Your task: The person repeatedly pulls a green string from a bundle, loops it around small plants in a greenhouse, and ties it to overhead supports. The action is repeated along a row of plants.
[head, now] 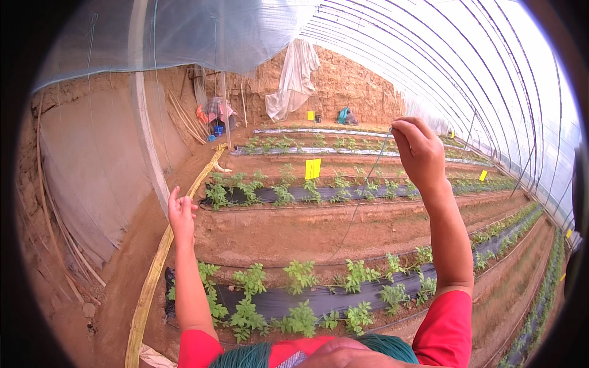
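My right hand (416, 149) is raised high on the right, thumb and fingers pinched on a thin green twine (368, 177). The twine hangs slack from the fingertips and curves down to the left over the bare soil. My left hand (181, 214) is lifted on the left, fingers partly bent, near a wooden-looking post (149, 133). A thin hanging string (158, 87) runs down close to its fingertips; whether the fingers hold it is too fine to see. Hanks of dark green twine (246, 356) lie over my chest.
Below my arms, leafy seedlings (299, 276) grow along black plastic mulch (280, 299). Further rows lie beyond, with yellow sticky cards (313, 169) above them. A yellow flattened hose (149, 285) runs along the left path. Poles (64, 239) lean at the earthen wall; arched ribs (497, 69) rise right.
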`<state>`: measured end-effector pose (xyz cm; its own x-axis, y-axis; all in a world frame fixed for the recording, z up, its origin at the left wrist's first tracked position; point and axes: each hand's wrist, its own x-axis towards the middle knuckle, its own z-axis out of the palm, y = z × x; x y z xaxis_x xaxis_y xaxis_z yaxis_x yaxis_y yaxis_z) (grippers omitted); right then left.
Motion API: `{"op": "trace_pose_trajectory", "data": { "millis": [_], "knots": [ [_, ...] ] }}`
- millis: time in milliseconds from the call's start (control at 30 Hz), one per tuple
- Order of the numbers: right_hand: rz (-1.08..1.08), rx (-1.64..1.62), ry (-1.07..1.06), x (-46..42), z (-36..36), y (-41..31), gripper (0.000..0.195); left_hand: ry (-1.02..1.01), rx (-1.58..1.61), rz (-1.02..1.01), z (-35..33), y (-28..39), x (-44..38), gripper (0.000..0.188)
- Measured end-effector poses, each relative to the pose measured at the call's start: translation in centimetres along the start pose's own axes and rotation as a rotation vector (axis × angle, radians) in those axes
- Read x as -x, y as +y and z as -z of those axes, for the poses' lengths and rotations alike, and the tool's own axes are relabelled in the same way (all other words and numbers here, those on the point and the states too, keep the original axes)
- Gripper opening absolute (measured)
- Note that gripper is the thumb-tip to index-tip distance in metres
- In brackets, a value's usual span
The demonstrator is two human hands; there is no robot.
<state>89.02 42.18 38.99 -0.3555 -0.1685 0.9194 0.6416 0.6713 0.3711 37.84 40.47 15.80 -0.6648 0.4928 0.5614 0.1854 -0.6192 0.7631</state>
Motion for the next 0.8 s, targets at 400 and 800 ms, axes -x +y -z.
{"op": "trace_pose_trajectory", "data": {
  "millis": [400,800],
  "knots": [
    [0.247,0.113,0.439,-25.6,-5.6,7.0,0.020,0.090,-0.434,-0.165,8.6,-3.5,16.3,0.018],
    [0.061,0.076,0.169,-34.6,-12.3,13.9,0.023,0.152,-0.495,-0.082,11.7,-1.3,17.7,0.022]
  ]
}}
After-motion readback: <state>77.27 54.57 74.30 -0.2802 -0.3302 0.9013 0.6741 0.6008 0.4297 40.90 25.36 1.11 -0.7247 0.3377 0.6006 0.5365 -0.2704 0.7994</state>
